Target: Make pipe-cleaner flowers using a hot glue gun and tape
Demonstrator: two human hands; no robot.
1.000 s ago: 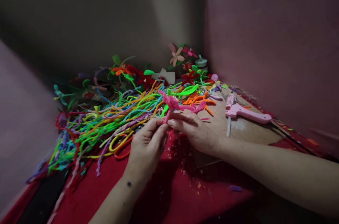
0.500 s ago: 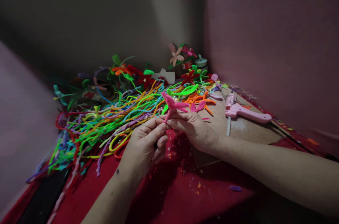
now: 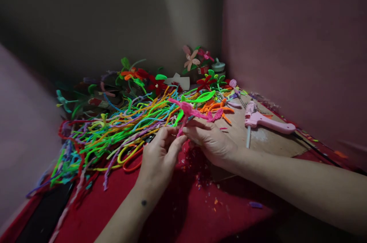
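Note:
Between my hands stands a pink pipe-cleaner flower [image 3: 187,109], its petals spread above my fingertips and its stem running down between them. My left hand [image 3: 160,147] pinches the lower stem between thumb and fingers. From the other side my right hand [image 3: 210,137] also pinches the stem, just above the left thumb. The stem's lower end is partly hidden by my fingers. Behind the flower lie a green leaf-shaped loop [image 3: 205,97] and another pink petal piece [image 3: 215,115]. Red-handled scissors [image 3: 133,164] lie partly under the pipe cleaners by my left hand.
A heap of coloured pipe cleaners [image 3: 114,136] spreads at left. On a brown board [image 3: 275,145] at right rests a pink glue gun [image 3: 266,122] with a cable. Finished flowers [image 3: 191,59] and a lidded jar [image 3: 218,67] stand behind. Scraps dot the red cloth [image 3: 195,212].
The pink flower has tilted, its petals now facing more toward me. My left hand has turned and shifted slightly right, uncovering more of the scissors; my right hand has hardly moved.

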